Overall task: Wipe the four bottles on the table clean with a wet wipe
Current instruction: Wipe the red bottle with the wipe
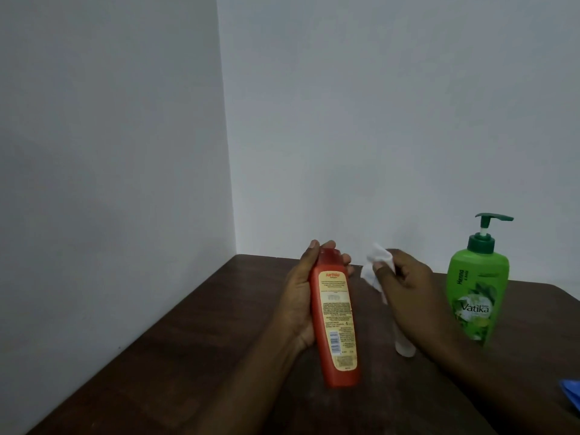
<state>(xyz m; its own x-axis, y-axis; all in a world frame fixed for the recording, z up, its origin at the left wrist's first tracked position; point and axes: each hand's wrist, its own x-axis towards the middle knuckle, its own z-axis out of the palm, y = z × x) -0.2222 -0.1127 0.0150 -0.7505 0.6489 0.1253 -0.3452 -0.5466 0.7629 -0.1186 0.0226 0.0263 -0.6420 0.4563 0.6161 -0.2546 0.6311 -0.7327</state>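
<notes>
Red-orange, cream-labelled plastic bottle [334, 318], tilted over the dark wooden table [188, 356], was gripped by the left hand [298, 302], fingers curled round its far cap end. The right hand [408, 277] pinched a crumpled white wet wipe [378, 260] just right of it. A whitish object [405, 348] lay mostly hidden beneath that wrist.

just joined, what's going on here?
The left hand holds a red bottle tilted over the dark table, back label facing the camera. The right hand pinches a white wet wipe close beside its cap end. A green pump bottle stands upright to the right.
</notes>
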